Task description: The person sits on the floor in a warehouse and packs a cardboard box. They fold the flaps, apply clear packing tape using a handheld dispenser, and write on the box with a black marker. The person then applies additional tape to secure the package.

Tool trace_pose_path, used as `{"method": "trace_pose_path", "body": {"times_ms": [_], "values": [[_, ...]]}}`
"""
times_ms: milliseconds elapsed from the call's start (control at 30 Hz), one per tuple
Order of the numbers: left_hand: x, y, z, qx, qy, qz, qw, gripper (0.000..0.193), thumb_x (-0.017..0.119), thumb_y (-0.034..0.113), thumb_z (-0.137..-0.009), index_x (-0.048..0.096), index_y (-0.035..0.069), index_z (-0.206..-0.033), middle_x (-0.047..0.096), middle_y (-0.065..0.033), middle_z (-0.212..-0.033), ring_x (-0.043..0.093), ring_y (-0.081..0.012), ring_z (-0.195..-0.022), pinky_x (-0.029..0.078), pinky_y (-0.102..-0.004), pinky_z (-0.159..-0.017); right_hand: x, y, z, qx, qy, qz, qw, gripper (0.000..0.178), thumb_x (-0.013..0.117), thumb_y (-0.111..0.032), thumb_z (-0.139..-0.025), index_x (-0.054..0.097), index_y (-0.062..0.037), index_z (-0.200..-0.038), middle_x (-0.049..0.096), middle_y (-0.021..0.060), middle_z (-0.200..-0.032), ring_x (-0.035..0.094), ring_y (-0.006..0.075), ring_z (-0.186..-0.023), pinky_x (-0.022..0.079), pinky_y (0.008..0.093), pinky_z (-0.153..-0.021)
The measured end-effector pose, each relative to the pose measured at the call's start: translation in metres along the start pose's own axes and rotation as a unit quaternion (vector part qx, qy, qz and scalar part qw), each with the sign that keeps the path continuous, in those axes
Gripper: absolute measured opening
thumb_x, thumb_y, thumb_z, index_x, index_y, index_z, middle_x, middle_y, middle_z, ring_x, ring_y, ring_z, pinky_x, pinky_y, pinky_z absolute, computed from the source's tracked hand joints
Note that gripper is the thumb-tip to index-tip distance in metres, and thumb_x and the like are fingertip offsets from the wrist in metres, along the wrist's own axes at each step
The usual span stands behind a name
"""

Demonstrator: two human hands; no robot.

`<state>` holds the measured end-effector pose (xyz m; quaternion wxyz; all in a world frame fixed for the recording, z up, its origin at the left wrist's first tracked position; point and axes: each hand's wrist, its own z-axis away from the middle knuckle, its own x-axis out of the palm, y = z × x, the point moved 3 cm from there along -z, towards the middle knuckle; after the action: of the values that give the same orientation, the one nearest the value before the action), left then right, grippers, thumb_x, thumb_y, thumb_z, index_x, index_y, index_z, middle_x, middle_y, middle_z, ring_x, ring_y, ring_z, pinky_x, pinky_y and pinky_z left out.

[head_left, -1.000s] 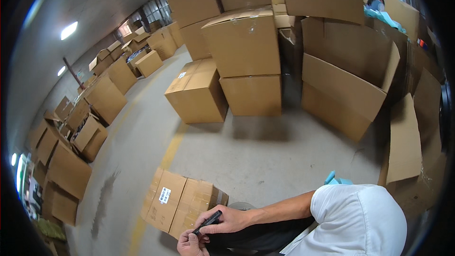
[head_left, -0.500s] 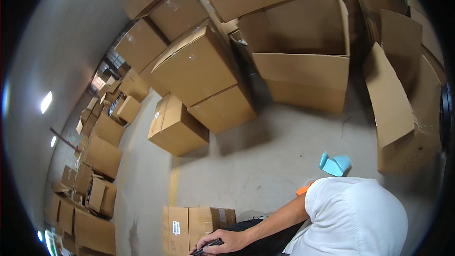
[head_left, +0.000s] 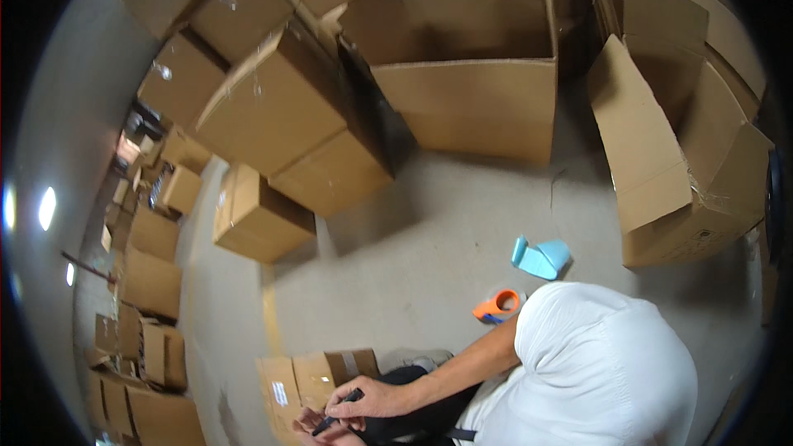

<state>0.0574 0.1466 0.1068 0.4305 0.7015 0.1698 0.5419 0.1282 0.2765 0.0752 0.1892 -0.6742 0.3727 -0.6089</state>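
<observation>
A black marker pen (head_left: 339, 413) is gripped in the fingers of my right hand (head_left: 372, 399), low in the view, slanting down to the left. My left hand (head_left: 328, 436) is below it at the lower edge, partly cut off. Its curled fingers meet the lower end of the pen. Just beyond both hands stands a small closed carton (head_left: 314, 373) with a white label and tape over its top. On the floor past my right arm lies an orange tape dispenser (head_left: 498, 304) with a blue part. A teal plastic roll (head_left: 541, 258) lies farther off, partly unrolled.
Ahead, a large open carton (head_left: 471, 107) faces me, with stacked closed cartons (head_left: 273, 116) to its left. Another open carton (head_left: 652, 157) with raised flaps stands at the right. A row of cartons (head_left: 153, 281) lines the far left, past a yellow floor line (head_left: 271, 314).
My right hand has risen a little with the marker pen, and my left hand has come into sight at it. The view has shifted, uncovering the tape dispenser.
</observation>
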Motion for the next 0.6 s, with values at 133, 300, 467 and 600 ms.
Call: {"method": "trace_pose_path", "body": {"times_ms": [133,300,467,600], "values": [[-0.034,0.021,-0.022,-0.008,-0.375,0.126,0.918,0.037,0.057,0.033,-0.108,0.063,0.005,-0.130,0.070,-0.0130,-0.122,0.068,-0.0201,-0.106,0.057,-0.0283,-0.072,0.006,0.001,0.022,-0.087,-0.039,0.076,0.993,0.025,0.071,-0.020,-0.101,0.073,0.0002,-0.116,0.068,0.0011,-0.081,0.062,0.0067,-0.070,0.051,0.0248,-0.065],[0.012,-0.011,0.004,0.081,0.092,0.049,0.991,0.051,0.038,0.035,-0.115,0.034,0.017,-0.067,0.017,0.0027,-0.053,0.011,-0.0114,-0.047,0.015,-0.0275,-0.044,-0.008,0.022,0.050,0.044,0.044,-0.101,0.993,0.027,0.068,-0.017,-0.103,0.070,0.0055,-0.118,0.070,0.0079,-0.082,0.067,0.0115,-0.071,0.058,0.0261,-0.064],[0.029,-0.039,-0.004,0.003,-0.094,0.109,0.990,0.049,0.038,0.036,-0.115,0.040,0.016,-0.070,0.020,0.0022,-0.052,0.017,-0.0110,-0.048,0.021,-0.0285,-0.045,-0.030,0.005,0.063,0.127,0.092,-0.257,0.954,0.028,0.065,-0.017,-0.105,0.064,0.0054,-0.122,0.072,0.0137,-0.086,0.072,0.0187,-0.070,0.062,0.0319,-0.065],[0.069,-0.085,-0.007,-0.024,0.002,-0.068,0.997,0.061,0.039,0.053,-0.111,0.053,0.001,-0.139,0.064,-0.0189,-0.124,0.063,-0.0294,-0.119,0.046,-0.0416,-0.104,-0.150,0.006,0.078,0.117,0.193,-0.153,0.962,0.032,0.060,-0.027,-0.106,0.067,-0.0001,-0.121,0.073,0.0164,-0.090,0.074,0.0220,-0.073,0.064,0.0367,-0.067]]}}
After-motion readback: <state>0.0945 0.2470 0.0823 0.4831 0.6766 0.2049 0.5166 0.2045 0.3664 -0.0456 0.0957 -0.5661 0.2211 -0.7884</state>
